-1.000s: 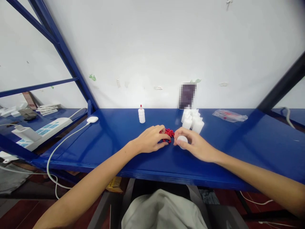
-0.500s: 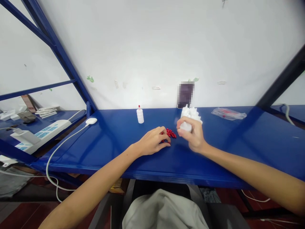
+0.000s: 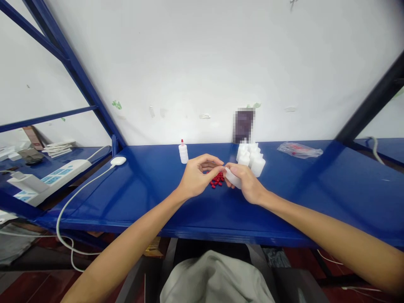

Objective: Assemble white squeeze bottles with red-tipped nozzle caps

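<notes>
My right hand (image 3: 248, 181) is wrapped round a white plastic squeeze bottle (image 3: 232, 178), tilted with its top toward my left hand. The fingertips of my left hand (image 3: 199, 174) are pinched together at the bottle's top end; whatever lies between them is hidden. Below and between the hands, a loose pile of small red caps (image 3: 217, 180) lies on the blue table, partly covered by the fingers. Just behind my right hand stands a cluster of several white bottles (image 3: 257, 165). Farther left, one white bottle (image 3: 183, 155) stands upright with a red cap on its tip.
A clear plastic bag (image 3: 299, 150) with something red inside lies at the right back of the blue table (image 3: 142, 198). A white cable with an oval end (image 3: 118, 161) runs over the left side. A power strip (image 3: 57, 179) and blue rack posts stand at left.
My right hand has brought the white bottle left and down, away from the cluster. My left hand has risen from the red caps to meet the bottle's top.
</notes>
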Motion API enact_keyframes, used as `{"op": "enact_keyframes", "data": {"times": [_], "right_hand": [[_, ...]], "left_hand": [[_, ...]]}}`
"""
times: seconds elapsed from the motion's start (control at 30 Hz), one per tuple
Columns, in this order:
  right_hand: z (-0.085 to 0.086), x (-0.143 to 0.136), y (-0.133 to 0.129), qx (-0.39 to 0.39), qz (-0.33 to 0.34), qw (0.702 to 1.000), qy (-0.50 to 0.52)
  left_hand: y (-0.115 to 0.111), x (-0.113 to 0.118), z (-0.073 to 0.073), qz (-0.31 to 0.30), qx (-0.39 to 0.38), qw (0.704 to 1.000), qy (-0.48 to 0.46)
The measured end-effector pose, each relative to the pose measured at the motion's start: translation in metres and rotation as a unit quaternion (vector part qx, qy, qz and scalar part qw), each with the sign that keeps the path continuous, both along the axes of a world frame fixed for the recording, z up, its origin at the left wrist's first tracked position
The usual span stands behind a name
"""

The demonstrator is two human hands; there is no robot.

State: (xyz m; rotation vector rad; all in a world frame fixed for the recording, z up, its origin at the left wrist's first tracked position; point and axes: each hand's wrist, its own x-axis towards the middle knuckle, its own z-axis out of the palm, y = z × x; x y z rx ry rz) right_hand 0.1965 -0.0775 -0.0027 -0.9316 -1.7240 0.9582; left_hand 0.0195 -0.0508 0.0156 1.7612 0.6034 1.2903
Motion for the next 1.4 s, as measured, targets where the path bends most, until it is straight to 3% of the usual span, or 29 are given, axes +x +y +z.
{"op": "enact_keyframes", "data": {"times": [0.2,0.47,0.63,0.73,0.93,1.07,1.17,1.23,1.4], "right_hand": [[-0.004,0.001,-0.001,0.002,0.022,1.0,-0.014],[0.002,0.005,-0.002,0.084,-0.033,0.983,-0.162],[0.008,0.003,-0.005,0.084,-0.056,0.959,-0.264],[0.006,0.002,-0.005,0.058,-0.046,0.97,-0.231],[0.001,-0.003,-0.001,0.027,-0.025,0.993,-0.114],[0.001,-0.003,0.002,0.001,-0.035,0.998,-0.046],[0.0,-0.002,0.003,0.007,-0.044,0.999,-0.025],[-0.002,-0.002,0.002,0.023,-0.039,0.999,-0.024],[-0.003,-0.003,0.0,0.073,-0.032,0.995,-0.067]], "left_hand": [[-0.001,0.003,-0.002,-0.043,0.015,0.999,-0.017],[0.001,-0.006,-0.007,-0.026,0.1,0.992,0.073],[-0.001,-0.005,-0.009,-0.017,0.173,0.978,0.115],[-0.005,-0.003,-0.011,-0.005,0.189,0.975,0.12],[-0.008,0.004,-0.016,0.02,0.116,0.988,0.101],[0.009,-0.007,-0.007,0.039,0.052,0.995,0.076],[0.034,-0.032,0.002,0.124,0.031,0.981,0.144],[0.051,-0.05,0.004,0.206,0.032,0.951,0.229],[0.078,-0.069,0.0,0.151,0.073,0.907,0.387]]}}
